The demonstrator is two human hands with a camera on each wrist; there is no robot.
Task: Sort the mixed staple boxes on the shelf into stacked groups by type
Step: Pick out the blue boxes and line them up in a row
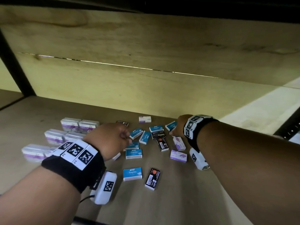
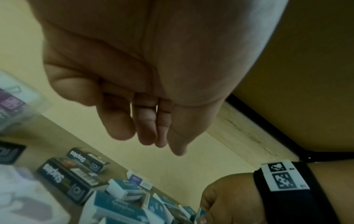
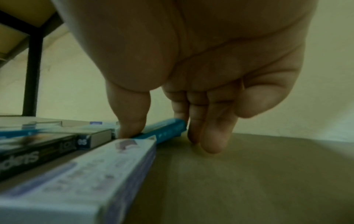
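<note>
Small staple boxes lie mixed on the wooden shelf (image 1: 203,192): blue ones (image 1: 134,153), black ones (image 1: 152,178) and white-purple ones (image 1: 178,156). My right hand (image 1: 172,131) reaches to the back right and pinches a blue staple box (image 3: 168,130) between thumb and fingers; the box is still on the shelf. That same blue box (image 1: 170,125) shows partly behind the hand in the head view. My left hand (image 1: 128,138) hovers beside another blue box (image 1: 136,133). In the left wrist view the left hand (image 2: 149,139) holds nothing and its fingers hang loosely.
Clear plastic cases with purple labels (image 1: 71,125) stand grouped at the left of the shelf. A black metal post (image 1: 16,62) rises at the far left. The back panel (image 1: 146,88) is close behind the boxes. A white-purple box (image 3: 76,181) lies right by my right wrist.
</note>
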